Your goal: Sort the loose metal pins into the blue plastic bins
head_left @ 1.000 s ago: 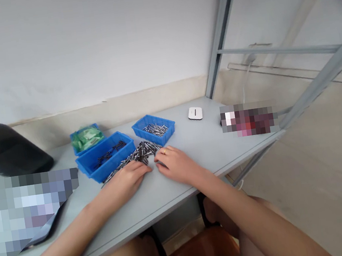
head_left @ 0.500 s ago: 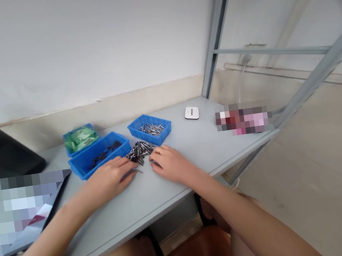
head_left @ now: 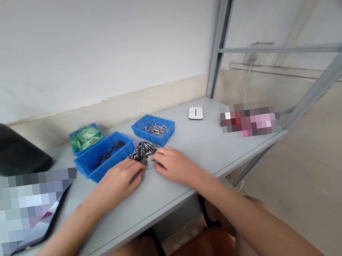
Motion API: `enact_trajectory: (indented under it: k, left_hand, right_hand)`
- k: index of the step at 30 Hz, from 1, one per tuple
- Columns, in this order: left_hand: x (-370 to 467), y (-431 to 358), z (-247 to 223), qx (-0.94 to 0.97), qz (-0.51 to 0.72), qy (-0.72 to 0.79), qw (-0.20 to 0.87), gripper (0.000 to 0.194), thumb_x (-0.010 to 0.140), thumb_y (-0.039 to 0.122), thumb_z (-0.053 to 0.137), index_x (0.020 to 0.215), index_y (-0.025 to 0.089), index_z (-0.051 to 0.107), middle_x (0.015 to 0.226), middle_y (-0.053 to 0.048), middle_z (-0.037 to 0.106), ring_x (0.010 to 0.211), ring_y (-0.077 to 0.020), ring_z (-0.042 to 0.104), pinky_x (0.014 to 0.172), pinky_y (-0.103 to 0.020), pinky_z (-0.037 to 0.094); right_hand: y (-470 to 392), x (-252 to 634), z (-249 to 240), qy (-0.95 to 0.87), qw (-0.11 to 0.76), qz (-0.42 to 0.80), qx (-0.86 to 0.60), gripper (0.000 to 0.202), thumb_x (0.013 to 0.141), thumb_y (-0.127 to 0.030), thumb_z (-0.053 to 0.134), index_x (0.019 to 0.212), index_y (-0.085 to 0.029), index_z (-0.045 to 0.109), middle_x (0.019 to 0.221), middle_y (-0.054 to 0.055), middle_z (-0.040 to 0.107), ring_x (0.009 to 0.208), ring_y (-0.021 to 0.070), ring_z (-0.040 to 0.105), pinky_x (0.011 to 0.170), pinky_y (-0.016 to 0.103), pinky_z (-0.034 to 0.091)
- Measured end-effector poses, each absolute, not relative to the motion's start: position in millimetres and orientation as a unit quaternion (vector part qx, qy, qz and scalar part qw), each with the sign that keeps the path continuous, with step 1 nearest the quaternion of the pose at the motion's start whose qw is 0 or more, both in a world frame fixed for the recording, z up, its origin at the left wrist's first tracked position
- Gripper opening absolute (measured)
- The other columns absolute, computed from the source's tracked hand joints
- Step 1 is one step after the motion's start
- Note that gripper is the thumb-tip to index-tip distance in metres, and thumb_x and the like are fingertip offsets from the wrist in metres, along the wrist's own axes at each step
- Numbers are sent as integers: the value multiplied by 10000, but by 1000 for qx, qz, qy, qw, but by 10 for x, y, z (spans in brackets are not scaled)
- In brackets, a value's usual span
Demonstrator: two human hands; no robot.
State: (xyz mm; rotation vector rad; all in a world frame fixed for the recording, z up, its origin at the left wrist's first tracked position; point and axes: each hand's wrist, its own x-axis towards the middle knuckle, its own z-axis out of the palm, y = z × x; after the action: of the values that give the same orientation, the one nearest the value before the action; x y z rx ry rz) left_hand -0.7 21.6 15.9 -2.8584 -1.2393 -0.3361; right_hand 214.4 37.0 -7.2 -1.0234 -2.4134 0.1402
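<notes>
A mixed pile of slim silver and dark metal pieces, like screws or rivets, lies on the grey table. My left hand rests at its near left edge, fingers curled and thumb drawn in; anything in them is hidden. My right hand, with a ring on one finger, is at the near right edge, its fingers also bent together over something I cannot make out. Behind the left hand is a long blue bin with dark screws. Beyond the pile, a smaller blue bin contains silver pieces.
Another blue bin with a green plastic bag stands at the back left. A dark bottle and a blurred-out flat thing are at the left. A white box sits further right, near a metal frame.
My left hand has shifted slightly right, closer to my right hand. The thin metal piece that stuck out from its fingertips no longer shows clearly. The whole view has moved a little.
</notes>
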Motion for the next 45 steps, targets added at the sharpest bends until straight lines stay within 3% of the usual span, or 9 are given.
enact_trajectory:
  k: [5,15,30,37,45]
  left_hand:
    - [18,191,152,-898,-144,-416,-7,203,922,269,443,995,193,617,909,-54,645,849,-199,592,756,-325,468]
    - [8,186,156,-886,-210,-414,-15,209,918,304,482,1034,191,614,964,-49,665,915,-193,599,801,-307,476]
    - [14,211,177,-857,-297,-420,-14,227,900,368,557,959,198,696,904,-41,696,848,-175,632,783,-287,496]
    - [33,224,190,-841,-316,-439,-11,219,904,368,548,936,208,695,891,-36,704,830,-181,640,768,-298,501]
    - [30,219,181,-845,-322,-427,-19,218,902,362,548,938,201,690,912,-43,701,848,-184,645,775,-293,504]
  right_hand:
    - [318,2163,-41,-907,276,89,-307,174,906,-205,503,1062,-171,572,987,55,614,946,164,555,838,271,415]
    - [349,2151,-80,-898,277,56,-336,197,970,-216,402,913,-174,585,856,45,634,853,159,579,781,271,417]
    - [328,2147,-54,-881,306,77,-353,209,968,-219,399,978,-181,604,919,60,681,915,170,616,832,279,440]
    - [315,2175,-37,-856,370,96,-347,216,944,-210,410,1103,-192,556,1006,63,672,916,159,615,845,274,451]
    - [309,2163,-45,-894,314,77,-311,214,921,-193,450,1089,-186,583,923,50,660,895,168,601,818,268,440]
